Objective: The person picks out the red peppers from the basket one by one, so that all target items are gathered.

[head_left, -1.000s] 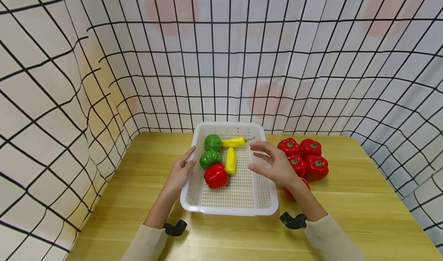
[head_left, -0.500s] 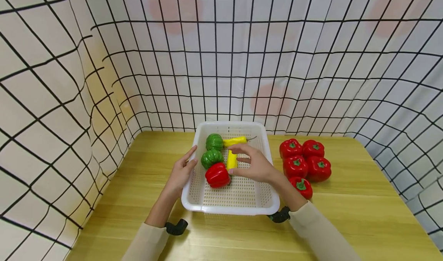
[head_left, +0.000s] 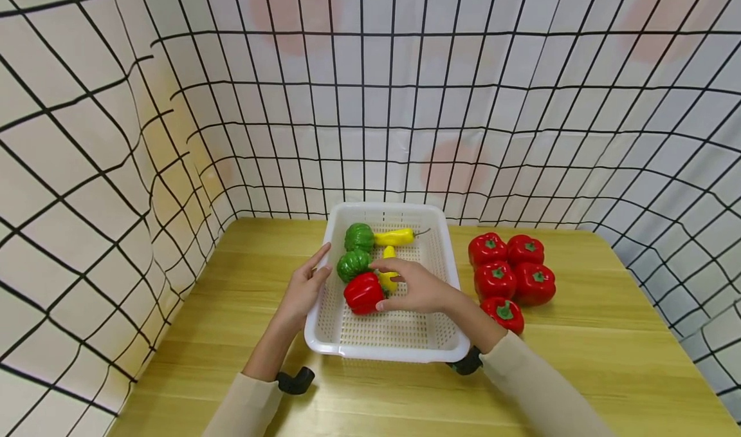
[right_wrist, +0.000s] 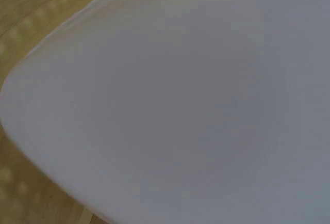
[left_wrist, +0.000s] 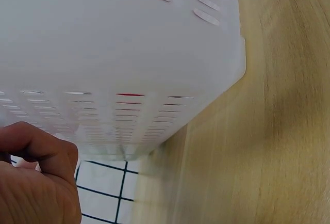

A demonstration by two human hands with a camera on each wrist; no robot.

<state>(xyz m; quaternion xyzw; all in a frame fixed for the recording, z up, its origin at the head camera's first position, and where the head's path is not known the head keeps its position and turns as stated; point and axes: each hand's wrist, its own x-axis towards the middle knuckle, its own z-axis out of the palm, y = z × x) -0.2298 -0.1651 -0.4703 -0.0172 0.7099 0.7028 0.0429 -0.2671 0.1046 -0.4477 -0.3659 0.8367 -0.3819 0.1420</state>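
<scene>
A white perforated plastic basket [head_left: 417,354] stands on the wooden table. My left hand [head_left: 302,290] holds its left rim, thumb at the edge and fingers along the outer wall. Inside lies a red bell pepper [head_left: 361,294], and my right hand [head_left: 413,287] is just at its right end. The right thumb and fingers are parted, with the fingertips beside the pepper's near and far edges. Two green ribbed vegetables [head_left: 354,266] and two yellow peppers [head_left: 395,237] share the basket; the right hand partly hides one yellow pepper. The right wrist view is filled by the blurred basket.
Several red bell peppers [head_left: 534,284] are grouped on the table [head_left: 596,347] to the right of the basket. Behind and at both sides rises a black wire grid [head_left: 393,128] backed with white sheeting.
My right hand has moved left from above the basket's right side, past the yellow peppers, to the red bell pepper inside. The left hand stays at the rim.
</scene>
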